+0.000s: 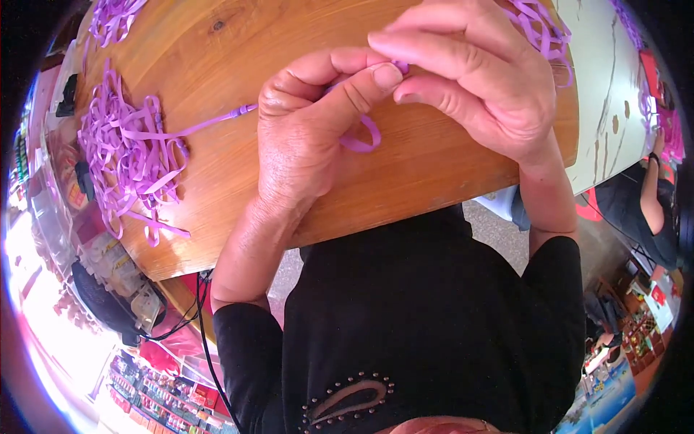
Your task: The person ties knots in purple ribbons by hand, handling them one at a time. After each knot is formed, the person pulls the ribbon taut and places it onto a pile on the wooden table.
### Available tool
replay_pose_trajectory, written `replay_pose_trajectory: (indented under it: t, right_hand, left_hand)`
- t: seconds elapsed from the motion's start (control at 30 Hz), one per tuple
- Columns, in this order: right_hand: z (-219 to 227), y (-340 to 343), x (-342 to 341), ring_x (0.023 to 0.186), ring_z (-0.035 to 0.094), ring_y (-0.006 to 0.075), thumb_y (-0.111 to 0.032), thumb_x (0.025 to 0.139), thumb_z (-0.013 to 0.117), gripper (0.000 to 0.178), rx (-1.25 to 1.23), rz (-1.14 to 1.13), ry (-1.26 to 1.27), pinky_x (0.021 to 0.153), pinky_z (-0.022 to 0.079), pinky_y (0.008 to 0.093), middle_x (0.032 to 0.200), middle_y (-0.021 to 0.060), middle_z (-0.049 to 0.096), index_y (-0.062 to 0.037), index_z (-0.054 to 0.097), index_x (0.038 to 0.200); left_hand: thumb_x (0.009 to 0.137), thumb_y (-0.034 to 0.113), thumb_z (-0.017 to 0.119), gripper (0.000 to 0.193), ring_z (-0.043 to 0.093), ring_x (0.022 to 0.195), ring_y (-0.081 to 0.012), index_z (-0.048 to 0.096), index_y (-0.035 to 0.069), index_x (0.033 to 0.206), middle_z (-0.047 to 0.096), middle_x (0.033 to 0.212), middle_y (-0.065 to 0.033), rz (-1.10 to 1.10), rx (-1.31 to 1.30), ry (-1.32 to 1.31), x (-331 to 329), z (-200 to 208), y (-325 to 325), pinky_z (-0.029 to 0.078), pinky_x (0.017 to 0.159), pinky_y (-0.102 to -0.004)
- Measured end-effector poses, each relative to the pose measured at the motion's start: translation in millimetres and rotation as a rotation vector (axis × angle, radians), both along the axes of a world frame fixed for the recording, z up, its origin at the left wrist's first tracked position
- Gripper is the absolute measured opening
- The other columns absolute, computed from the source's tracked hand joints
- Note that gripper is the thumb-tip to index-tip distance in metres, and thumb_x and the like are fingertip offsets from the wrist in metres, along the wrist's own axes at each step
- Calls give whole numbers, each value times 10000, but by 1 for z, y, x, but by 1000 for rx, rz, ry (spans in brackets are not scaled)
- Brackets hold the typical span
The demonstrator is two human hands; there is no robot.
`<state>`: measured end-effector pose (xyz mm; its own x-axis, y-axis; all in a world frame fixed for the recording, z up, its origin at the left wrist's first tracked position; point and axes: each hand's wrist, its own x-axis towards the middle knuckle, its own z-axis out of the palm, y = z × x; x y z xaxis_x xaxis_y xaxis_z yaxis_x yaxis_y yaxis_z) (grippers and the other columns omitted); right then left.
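A purple ribbon [363, 143] runs through my left hand [311, 108], whose thumb and forefinger pinch it; a small loop hangs below the fingers. Its other stretch leads left across the wooden table to a tangled pile of purple ribbons [134, 145], with a coiled or knotted section [235, 113] beside the hand. My right hand [477, 79] meets the left at the fingertips. Its thumb and fingers close around a small purple bit [400, 66] of the ribbon, mostly hidden between the two hands.
More purple ribbons lie on the wooden table [217, 65] at its far left corner [116, 18] and far right [538, 29]. A white marked table [600, 94] adjoins on the right, where another person [643, 202] in dark clothes is at work. Black cables [201, 311] hang off the near left edge.
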<state>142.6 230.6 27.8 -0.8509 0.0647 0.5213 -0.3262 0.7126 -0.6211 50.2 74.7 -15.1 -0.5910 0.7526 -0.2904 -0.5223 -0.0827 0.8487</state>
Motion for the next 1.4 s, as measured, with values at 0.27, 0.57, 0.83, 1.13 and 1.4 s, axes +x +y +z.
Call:
replay_pose_trajectory:
  t: [0.27,0.57,0.83,1.13,1.4]
  right_hand:
    - [-5,-3,2,696,583,219,6,694,731,157,115,-130,47,612,465,282,786,99,600,13,662,835]
    - [-1,2,0,693,578,245,4,694,730,160,173,-124,-13,620,454,293,782,102,591,-3,634,821]
    - [13,8,2,751,590,231,-62,699,758,288,57,-127,-149,659,471,295,839,117,610,24,655,954]
    - [-6,-1,3,744,579,230,-27,701,737,168,75,-73,17,627,446,294,791,92,600,5,664,850]
    - [-7,4,0,697,559,208,-20,691,721,141,205,-56,20,629,429,295,753,82,583,-7,662,818]
  left_hand:
    - [819,81,686,77,519,536,-33,691,30,876,640,728,-4,7,-147,38,-5,5,2,407,462,-162]
    - [805,43,691,63,517,562,-22,681,8,856,614,676,6,81,-78,485,-12,9,-2,406,491,-165]
    - [805,54,692,68,540,564,-29,682,22,865,622,693,8,50,-68,421,-14,12,-4,408,483,-161]
    - [806,42,688,46,501,542,-18,680,11,840,600,652,21,13,-144,331,-5,11,-1,388,484,-154]
    - [805,24,685,32,496,539,-13,680,1,825,588,633,24,97,-149,540,-9,15,-3,385,485,-152]
